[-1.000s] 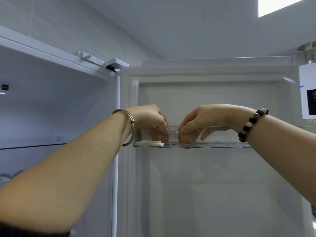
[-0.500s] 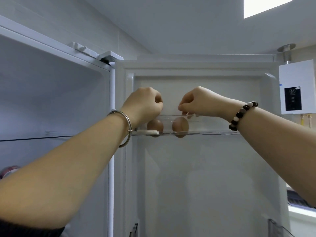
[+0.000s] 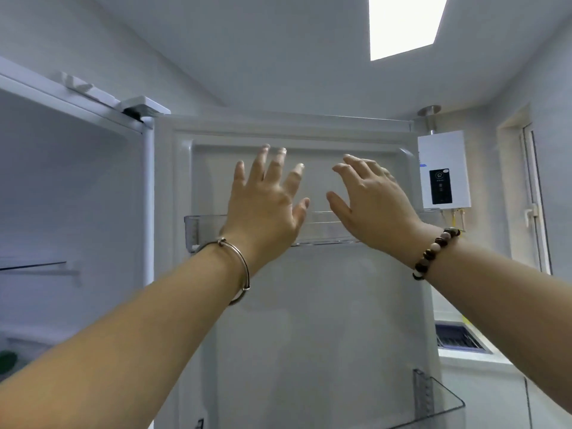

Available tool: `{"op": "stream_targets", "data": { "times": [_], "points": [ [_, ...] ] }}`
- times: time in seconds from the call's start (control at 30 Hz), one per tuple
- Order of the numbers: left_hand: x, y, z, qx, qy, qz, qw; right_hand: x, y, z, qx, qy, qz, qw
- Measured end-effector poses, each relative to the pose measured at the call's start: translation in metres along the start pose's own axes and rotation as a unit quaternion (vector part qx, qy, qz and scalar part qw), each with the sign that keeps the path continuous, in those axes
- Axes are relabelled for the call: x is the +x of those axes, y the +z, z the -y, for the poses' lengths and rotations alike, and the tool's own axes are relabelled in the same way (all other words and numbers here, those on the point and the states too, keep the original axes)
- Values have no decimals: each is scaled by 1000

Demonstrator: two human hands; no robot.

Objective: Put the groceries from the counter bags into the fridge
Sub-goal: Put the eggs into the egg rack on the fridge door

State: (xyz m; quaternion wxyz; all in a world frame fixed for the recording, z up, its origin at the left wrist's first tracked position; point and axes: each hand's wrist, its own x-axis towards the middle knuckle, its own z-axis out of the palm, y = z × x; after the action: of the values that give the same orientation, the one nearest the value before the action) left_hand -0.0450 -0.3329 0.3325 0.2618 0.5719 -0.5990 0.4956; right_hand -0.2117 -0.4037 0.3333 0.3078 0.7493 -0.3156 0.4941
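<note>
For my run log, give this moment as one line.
left hand open, empty | right hand open, empty | both raised before top door shelf

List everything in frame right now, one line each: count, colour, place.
fridge door: 1, white, open, centre
upper door bin: 1, clear, across the door, partly behind both hands
lower door bin: 1, clear, bottom right of the door
glass shelf: 1, clear, inside the fridge, left
water heater: 1, white with black panel, on the wall right of the door
ceiling light: 1, white, top right
silver bangle: 1, silver, left wrist
bead bracelet: 1, brown and pale, right wrist
left hand: 1, fingers spread, holding nothing, in front of the upper bin
right hand: 1, fingers spread, holding nothing, beside the left
</note>
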Motion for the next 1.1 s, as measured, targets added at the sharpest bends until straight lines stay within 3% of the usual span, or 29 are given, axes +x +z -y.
{"op": "stream_targets", "data": {
  "times": [0.23, 0.47, 0.77, 1.1],
  "points": [
    [17, 15, -74, -63, 37, -45, 996, -38, -34, -64, -114, 16, 11, 993],
    [51, 18, -197, -107, 77, -58, 990, -89, -100, -157, -227, 63, 62, 970],
    [91, 1, -401, -242, 141, -71, 957, -172, -231, -292, -360, 135, 121, 915],
    [105, -49, -612, -400, 211, -83, 888, -269, -363, -404, -485, 215, 170, 830]
  ]
}}
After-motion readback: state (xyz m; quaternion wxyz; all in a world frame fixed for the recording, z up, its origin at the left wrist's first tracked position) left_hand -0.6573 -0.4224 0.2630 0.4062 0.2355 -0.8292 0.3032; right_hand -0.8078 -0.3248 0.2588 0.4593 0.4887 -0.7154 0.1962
